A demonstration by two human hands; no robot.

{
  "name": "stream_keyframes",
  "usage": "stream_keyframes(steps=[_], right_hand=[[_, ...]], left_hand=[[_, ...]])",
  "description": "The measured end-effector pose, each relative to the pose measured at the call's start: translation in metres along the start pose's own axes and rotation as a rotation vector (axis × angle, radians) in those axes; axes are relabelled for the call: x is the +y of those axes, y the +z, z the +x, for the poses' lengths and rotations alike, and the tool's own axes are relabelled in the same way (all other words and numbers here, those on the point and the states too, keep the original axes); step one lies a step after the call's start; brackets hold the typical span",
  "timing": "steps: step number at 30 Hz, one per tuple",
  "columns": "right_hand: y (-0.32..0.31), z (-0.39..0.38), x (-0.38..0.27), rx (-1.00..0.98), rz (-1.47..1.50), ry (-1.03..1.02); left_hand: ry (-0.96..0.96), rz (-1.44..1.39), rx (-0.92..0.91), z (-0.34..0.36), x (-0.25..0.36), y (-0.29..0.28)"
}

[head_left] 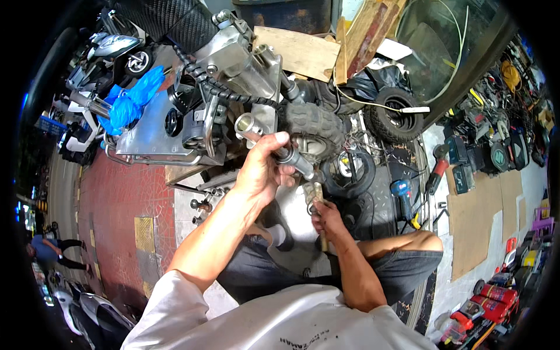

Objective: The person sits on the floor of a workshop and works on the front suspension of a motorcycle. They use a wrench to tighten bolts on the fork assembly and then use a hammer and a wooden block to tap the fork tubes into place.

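My left hand (262,166) is closed around a silver metal cylinder part (296,158), with the thumb pointing up beside a wide, open metal collar (249,125). Whether collar and cylinder are one piece, I cannot tell. Lower and to the right, my right hand (329,220) grips a tan, stick-like handle (324,242). Its upper end meets or lies close to the lower tip of the cylinder; the head of this tool, if it has one, cannot be made out. Just beyond my hands stands a knobbly small tyre (315,122), beside a silver metal frame (233,64) with a black spiral-wrapped cable.
A metal box (149,131) with a blue plastic bag (137,93) stands at the left. Loose tyres (396,114) and wooden boards (297,51) lie beyond. At the right are a blue power tool (401,189), a red-and-black tool (438,166) and cardboard (478,224). A person (49,248) is far left.
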State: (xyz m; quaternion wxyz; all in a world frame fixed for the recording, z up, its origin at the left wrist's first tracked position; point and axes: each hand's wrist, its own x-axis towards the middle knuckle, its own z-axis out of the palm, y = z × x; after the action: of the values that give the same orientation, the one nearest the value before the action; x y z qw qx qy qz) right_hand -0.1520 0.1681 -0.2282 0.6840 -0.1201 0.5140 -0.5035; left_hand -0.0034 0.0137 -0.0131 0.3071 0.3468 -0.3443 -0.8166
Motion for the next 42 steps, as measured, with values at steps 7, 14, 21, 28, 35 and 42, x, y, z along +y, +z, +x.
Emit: stream_keyframes(steps=[7, 14, 21, 28, 35, 42], right_hand=[[-0.065, 0.031, 0.099, 0.194, -0.125, 0.313], [-0.112, 0.061, 0.186, -0.278, -1.618, -0.776], [-0.095, 0.095, 0.223, 0.226, -0.565, 0.372], [-0.075, 0.095, 0.182, 0.017, -1.625, -0.066], [-0.045, 0.079, 0.059, 0.245, -1.018, 0.006], [-0.048, 0.064, 0.044, 0.352, -0.974, 0.000]], left_hand=[[-0.042, 0.030, 0.047, -0.001, -0.002, 0.007], [-0.087, 0.087, 0.098, -0.002, -0.002, 0.012], [0.051, 0.015, -0.014, -0.005, 0.008, 0.023], [0.062, 0.021, -0.037, -0.009, 0.018, 0.017], [0.071, -0.010, -0.084, -0.007, 0.013, 0.006], [0.212, 0.062, -0.168, -0.007, 0.007, 0.003]])
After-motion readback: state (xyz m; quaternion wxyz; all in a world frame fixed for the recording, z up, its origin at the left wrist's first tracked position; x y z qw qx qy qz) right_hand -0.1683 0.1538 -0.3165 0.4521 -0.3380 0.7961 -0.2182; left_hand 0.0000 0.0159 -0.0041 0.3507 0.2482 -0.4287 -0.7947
